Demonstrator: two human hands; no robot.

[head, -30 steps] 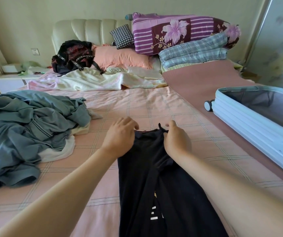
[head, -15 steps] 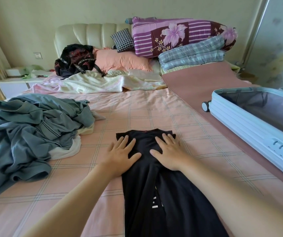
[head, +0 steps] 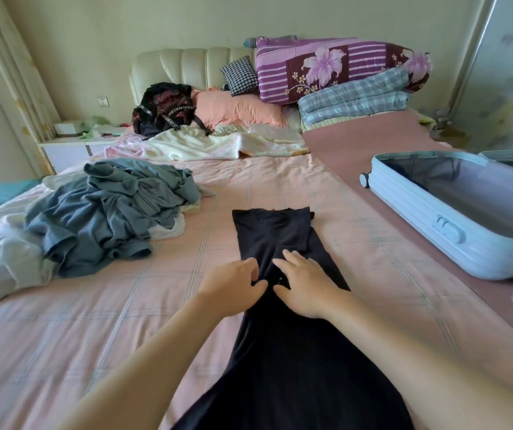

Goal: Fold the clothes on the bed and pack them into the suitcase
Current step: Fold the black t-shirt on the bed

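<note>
- Both forearms reach forward side by side, palms down, over the bed (head: 168, 321).
- Left grip (head: 233, 287): fingers loosely apart, resting flat on the black garment (head: 272, 234) and closed round nothing.
- Right grip (head: 308, 285): fingers spread and straight, pressing the same cloth, thumb near the left thumb.
- The garment lies in a long narrow strip under and beyond both grips.
- The grey clothes pile (head: 109, 212) lies well left of the left grip, and the open suitcase (head: 419, 218) well right of the right grip.

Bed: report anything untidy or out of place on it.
The grey clothes lie in a crumpled, unfolded heap at the left of the bed, over a white garment. The black garment lies flat and straight.
</note>
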